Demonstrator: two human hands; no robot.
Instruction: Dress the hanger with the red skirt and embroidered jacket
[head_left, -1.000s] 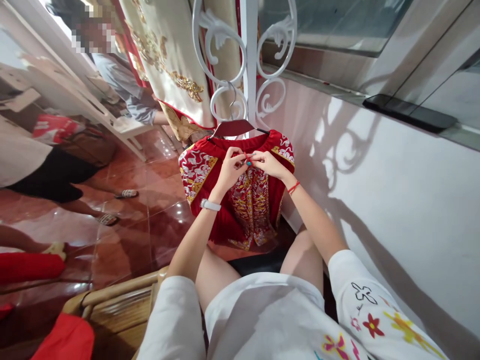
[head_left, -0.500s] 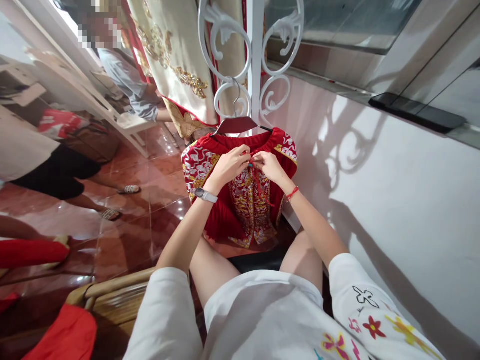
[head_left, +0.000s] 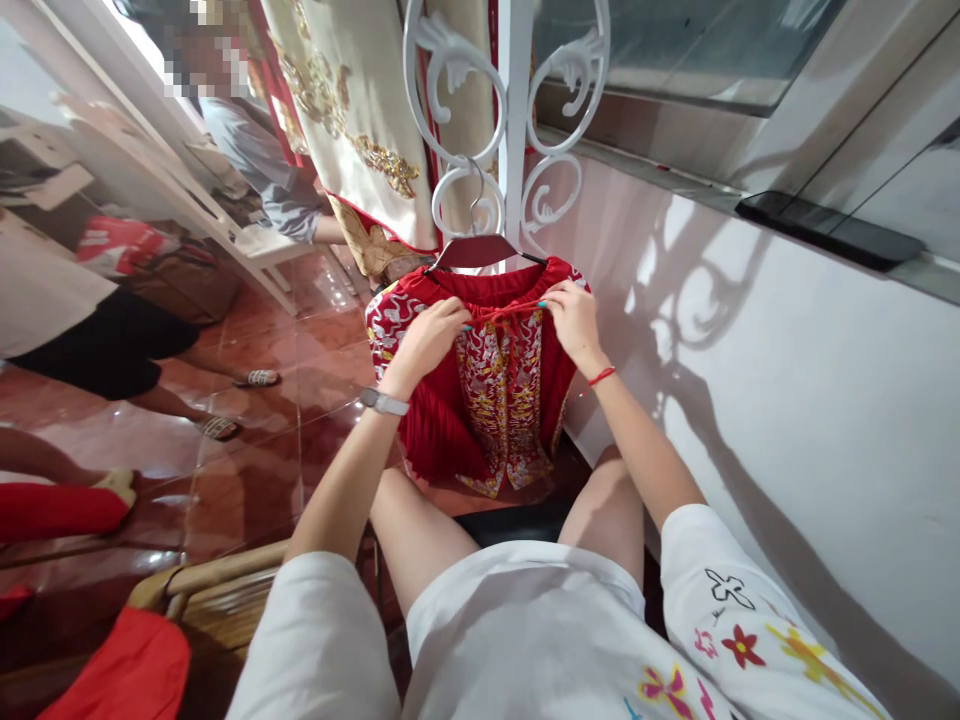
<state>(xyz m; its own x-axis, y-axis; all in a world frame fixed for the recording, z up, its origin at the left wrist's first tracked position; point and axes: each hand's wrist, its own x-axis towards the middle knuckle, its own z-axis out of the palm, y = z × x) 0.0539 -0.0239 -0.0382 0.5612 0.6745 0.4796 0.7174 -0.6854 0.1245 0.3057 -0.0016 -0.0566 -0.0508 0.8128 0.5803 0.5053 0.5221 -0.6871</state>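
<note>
A red garment (head_left: 491, 400) with gold and white embroidery hangs in front of me on a dark red hanger (head_left: 477, 252). At its neckline a thin red drawstring (head_left: 504, 315) is stretched sideways between my hands, with a knot or crossing near its middle. My left hand (head_left: 431, 340) pinches the string at the left, fingertips against the gathered neckline. At the right, my right hand (head_left: 571, 318) pinches the other end between thumb and fingers.
The hanger hooks onto a white scrolled metal rack (head_left: 514, 120), with a cream embroidered garment (head_left: 360, 110) behind it. A white wall (head_left: 795, 400) stands close on my right. Two people are to the left, near a white chair (head_left: 274, 250). A bamboo seat (head_left: 225, 610) lies at lower left.
My hands were close together at the middle of the neckline with string ends dangling. Now they are apart, left hand to the left, right hand to the right, and the string is taut.
</note>
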